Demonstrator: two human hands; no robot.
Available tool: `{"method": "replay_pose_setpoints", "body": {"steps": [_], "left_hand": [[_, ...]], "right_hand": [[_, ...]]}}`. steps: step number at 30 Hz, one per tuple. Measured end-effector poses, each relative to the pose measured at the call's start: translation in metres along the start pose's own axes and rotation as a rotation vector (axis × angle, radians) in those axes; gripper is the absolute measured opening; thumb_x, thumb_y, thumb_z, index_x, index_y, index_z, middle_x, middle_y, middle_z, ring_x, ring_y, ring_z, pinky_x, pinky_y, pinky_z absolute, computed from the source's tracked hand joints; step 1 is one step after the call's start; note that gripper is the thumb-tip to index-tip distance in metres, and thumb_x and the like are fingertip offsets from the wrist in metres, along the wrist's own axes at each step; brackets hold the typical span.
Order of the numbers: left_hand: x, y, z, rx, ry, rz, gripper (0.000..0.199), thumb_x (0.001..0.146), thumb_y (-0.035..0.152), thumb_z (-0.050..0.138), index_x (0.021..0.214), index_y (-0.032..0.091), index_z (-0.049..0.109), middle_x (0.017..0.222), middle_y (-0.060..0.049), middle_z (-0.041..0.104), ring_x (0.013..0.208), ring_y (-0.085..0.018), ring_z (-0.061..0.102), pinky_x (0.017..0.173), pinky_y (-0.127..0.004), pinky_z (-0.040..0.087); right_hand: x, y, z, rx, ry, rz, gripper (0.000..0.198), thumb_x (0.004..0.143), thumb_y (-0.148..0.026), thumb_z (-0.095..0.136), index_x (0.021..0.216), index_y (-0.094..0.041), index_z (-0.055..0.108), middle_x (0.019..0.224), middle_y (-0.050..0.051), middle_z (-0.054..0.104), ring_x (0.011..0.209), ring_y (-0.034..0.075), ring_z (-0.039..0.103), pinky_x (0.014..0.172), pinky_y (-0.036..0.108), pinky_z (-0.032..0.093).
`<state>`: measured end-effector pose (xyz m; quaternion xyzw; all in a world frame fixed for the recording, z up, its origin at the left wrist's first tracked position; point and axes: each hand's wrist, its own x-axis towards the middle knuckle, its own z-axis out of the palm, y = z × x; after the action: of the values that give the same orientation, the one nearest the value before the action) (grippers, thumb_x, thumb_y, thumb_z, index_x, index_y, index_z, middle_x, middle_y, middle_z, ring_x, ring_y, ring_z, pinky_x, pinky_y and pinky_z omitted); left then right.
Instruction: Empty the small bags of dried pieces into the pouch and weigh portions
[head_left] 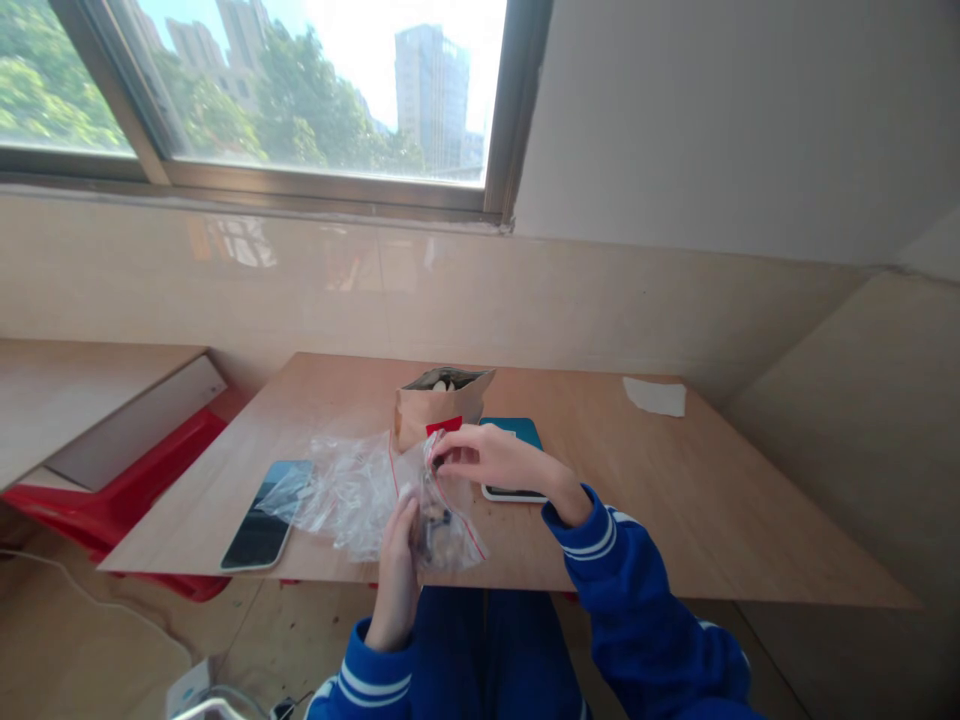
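Note:
My left hand [400, 560] is closed on a clear zip bag [454, 545] with a red seal line, near the table's front edge. Dark and pale pieces show through the plastic, too blurred to name. At the bag's mouth, my right hand [499, 458] pinches a small dark piece [439, 462] between thumb and fingers. Behind the hands stands an open brown paper pouch [420, 412] with a red label and pale pieces inside. Several clear plastic bags [345, 495] lie heaped left of my left hand. Partly hidden under my right wrist is a blue-and-white flat device [517, 428].
A smartphone [262, 525] lies at the table's left front, partly under the heaped bags. White paper [655, 397] rests at the back right of the wooden table [675, 500]. A red chair [150, 470] stands at the left, below a second table [90, 390].

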<state>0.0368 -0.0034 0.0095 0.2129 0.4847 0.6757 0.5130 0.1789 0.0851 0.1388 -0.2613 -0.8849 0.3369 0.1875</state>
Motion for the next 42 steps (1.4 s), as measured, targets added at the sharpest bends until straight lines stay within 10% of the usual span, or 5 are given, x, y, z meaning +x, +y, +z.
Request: {"method": "replay_pose_setpoints", "body": {"steps": [9,16,22,30,42], "left_hand": [[0.001,0.004,-0.004,-0.145,0.105,-0.070,0.028,0.077,0.034,0.065,0.101,0.020,0.070,0.110,-0.005,0.072,0.115,-0.022,0.061,0.103,-0.035,0.043],[-0.006,0.011,-0.003,-0.164,-0.024,-0.093,0.051,0.083,0.043,0.058,0.129,0.022,0.054,0.110,-0.007,0.071,0.112,-0.023,0.063,0.095,-0.036,0.046],[-0.012,0.023,-0.004,-0.303,-0.144,-0.136,0.069,0.083,0.036,0.054,0.147,0.030,0.029,0.121,-0.009,0.066,0.105,-0.024,0.065,0.088,-0.038,0.050],[-0.008,0.024,0.000,-0.327,-0.283,-0.048,0.092,0.067,0.010,0.058,0.148,0.037,0.024,0.134,-0.006,0.060,0.120,-0.025,0.058,0.102,-0.041,0.043],[-0.004,0.021,-0.008,-0.127,-0.303,0.035,0.074,0.069,0.021,0.078,0.133,0.036,0.043,0.136,-0.006,0.056,0.123,-0.025,0.056,0.101,-0.037,0.045]], "right_hand": [[0.041,0.037,-0.031,-0.129,0.621,0.038,0.022,0.092,-0.030,0.052,0.105,-0.018,0.065,0.111,0.009,0.061,0.102,0.019,0.056,0.091,0.034,0.045],[0.061,0.065,-0.013,-0.501,0.405,0.158,0.041,0.100,-0.043,0.035,0.103,-0.026,0.072,0.147,0.007,0.041,0.130,0.029,0.036,0.107,0.052,0.024],[0.046,0.051,-0.014,-0.311,0.700,0.053,0.027,0.096,-0.032,0.045,0.103,-0.020,0.067,0.128,0.012,0.052,0.119,0.025,0.047,0.103,0.045,0.034],[-0.003,0.005,-0.022,0.353,0.086,-0.004,0.017,0.092,-0.027,0.050,0.092,-0.016,0.064,0.092,0.005,0.067,0.083,0.014,0.063,0.077,0.028,0.051],[-0.001,0.031,0.000,0.424,-0.063,0.124,0.028,0.086,-0.038,0.063,0.101,-0.016,0.056,0.092,0.003,0.065,0.077,0.013,0.063,0.070,0.025,0.051]]}}
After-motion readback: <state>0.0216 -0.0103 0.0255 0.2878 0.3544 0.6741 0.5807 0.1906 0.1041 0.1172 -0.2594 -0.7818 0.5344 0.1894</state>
